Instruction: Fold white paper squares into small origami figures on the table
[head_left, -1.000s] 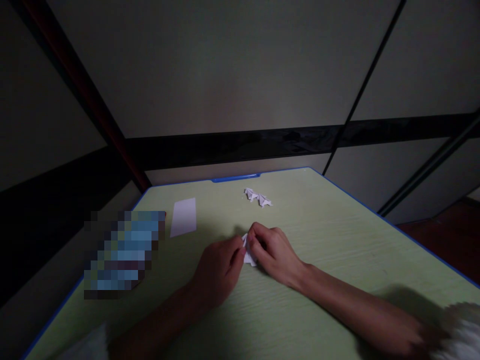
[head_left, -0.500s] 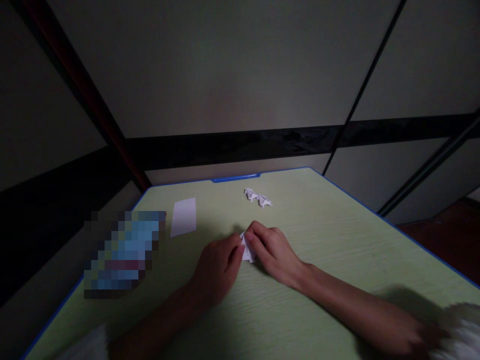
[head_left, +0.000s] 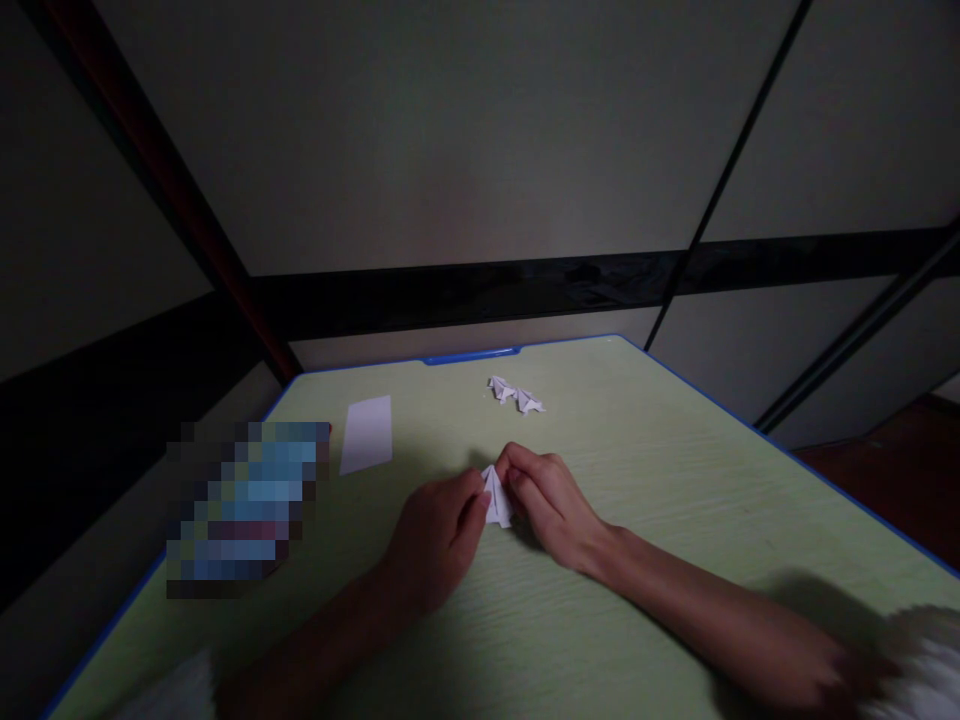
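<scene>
A small folded white paper (head_left: 496, 500) with a pointed top lies between my two hands at the middle of the table. My left hand (head_left: 442, 530) pinches its left edge between thumb and forefinger. My right hand (head_left: 547, 505) is at its right edge, with the fingers curled and the thumb tip drawn back beside the paper. Beyond my hands, two folded white paper figures (head_left: 501, 389) (head_left: 529, 401) sit close together. A flat sheet of white paper (head_left: 367, 434) lies to the left.
The pale green table (head_left: 637, 450) has a blue edge and a blue handle-like piece (head_left: 472, 355) at the back. At the left lies a pixelated bluish object (head_left: 259, 500). Dark-banded panels (head_left: 465, 150) stand behind the table.
My right thumb has moved off the top of the folded paper towards the right, so more of its pointed top and front shows. My left hand keeps its place.
</scene>
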